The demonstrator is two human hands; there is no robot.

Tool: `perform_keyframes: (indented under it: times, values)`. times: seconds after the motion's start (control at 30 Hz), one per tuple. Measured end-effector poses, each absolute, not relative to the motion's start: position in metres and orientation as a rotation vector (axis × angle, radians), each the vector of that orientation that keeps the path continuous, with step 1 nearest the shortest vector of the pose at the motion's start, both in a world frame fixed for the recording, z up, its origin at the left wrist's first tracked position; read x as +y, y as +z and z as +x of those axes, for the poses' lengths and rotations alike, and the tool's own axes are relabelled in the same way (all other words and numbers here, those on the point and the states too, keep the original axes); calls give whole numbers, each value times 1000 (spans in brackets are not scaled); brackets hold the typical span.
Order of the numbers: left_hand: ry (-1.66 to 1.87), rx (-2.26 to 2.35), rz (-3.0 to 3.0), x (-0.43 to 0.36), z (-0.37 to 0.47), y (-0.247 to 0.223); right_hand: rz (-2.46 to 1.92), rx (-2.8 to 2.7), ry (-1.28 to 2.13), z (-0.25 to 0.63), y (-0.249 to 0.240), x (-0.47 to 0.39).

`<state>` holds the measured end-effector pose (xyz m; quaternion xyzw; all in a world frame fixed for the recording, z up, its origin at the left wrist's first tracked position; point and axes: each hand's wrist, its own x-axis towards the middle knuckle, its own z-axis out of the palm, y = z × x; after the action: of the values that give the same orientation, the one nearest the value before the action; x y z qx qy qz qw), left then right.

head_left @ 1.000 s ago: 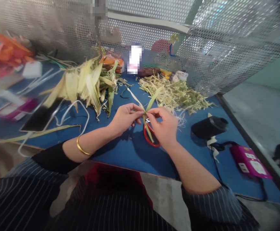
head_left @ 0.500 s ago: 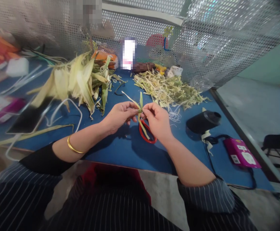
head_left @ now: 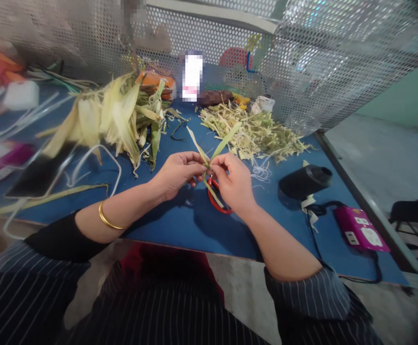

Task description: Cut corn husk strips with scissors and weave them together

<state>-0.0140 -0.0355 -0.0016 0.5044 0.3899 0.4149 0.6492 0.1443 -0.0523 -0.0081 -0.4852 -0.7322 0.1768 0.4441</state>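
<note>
My left hand (head_left: 183,173) and my right hand (head_left: 233,182) meet over the middle of the blue table, fingertips pinched close together. Both pinch pale green corn husk strips (head_left: 225,142) where they cross; one end points up left, another up right, and one hangs down below. The exact join is partly hidden behind my fingers. Under my right hand lie scissors with red handles (head_left: 219,209), their blades hidden. To the left is a heap of wide dried corn husks (head_left: 104,115). Beyond my right hand spreads a pile of cut husk pieces (head_left: 252,129).
White thread (head_left: 261,171) lies by the cut pieces. Right of my hand are a black cylindrical device (head_left: 305,182) and a magenta power strip (head_left: 362,228) with a black cord. A dark flat panel (head_left: 32,177) and white cable (head_left: 117,165) sit left. A perforated metal screen (head_left: 216,33) stands behind.
The upper right strip has swung out to the right and shows longer. The hanging strip has shifted slightly left. Both hands stay pinched in nearly the same place.
</note>
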Motion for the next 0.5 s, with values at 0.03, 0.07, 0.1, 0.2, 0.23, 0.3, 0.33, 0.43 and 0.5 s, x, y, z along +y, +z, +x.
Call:
perform_keyframes:
  times: [0.03,0.07,0.1,0.2,0.23,0.3,0.33,0.43,0.5]
  values:
    - [935,885,1146,-35,-14,-1,-1207,-1813,438,144,-8,-53]
    - [927,889,1147,-34,-14,0,-1214,-1808,436,144,-8,-53]
    - [917,895,1149,-34,-15,1,-1223,-1802,430,144,-8,-53]
    - [890,910,1169,-31,-16,2,-1260,-1811,376,143,-8,-53]
    - [884,907,1180,-31,-17,2,-1268,-1819,351,143,-8,-53]
    - [877,888,1191,-30,-18,2,-1269,-1834,326,144,-9,-52]
    - [876,878,1186,-30,-18,1,-1262,-1832,333,144,-9,-51]
    - [897,850,1142,-31,-19,1,-1226,-1770,411,144,-10,-51]
    - [928,847,1112,-30,-19,1,-1248,-1710,449,143,-10,-52]
